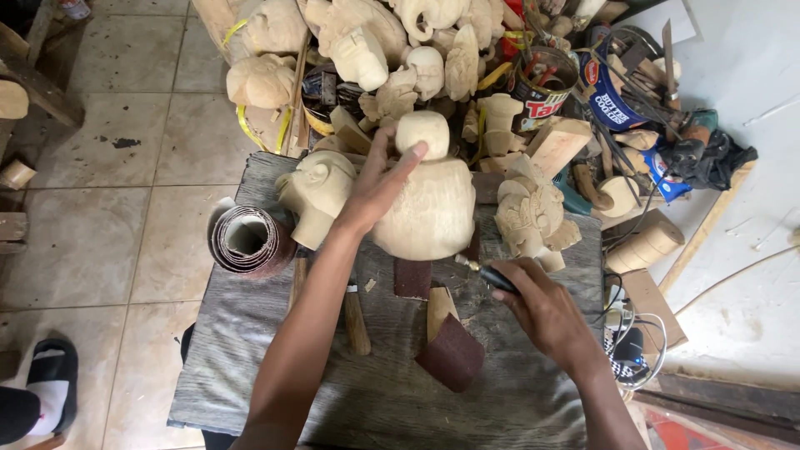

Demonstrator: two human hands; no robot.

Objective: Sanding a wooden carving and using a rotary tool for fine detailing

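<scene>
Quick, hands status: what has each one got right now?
Left hand: open, fingers spread, resting on the pale wooden carving, steadying it.
Right hand: closed around a black-handled rotary tool, tip at the carving's lower edge.

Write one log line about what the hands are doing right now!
left hand: steadies pale wood carving | right hand: grips black rotary tool, tip at carving base | sandpaper roll: on grey board

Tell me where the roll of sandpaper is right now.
In the head view, the roll of sandpaper lies at the left edge of the wooden workboard, just left of the small carved head and the left hand.
</scene>
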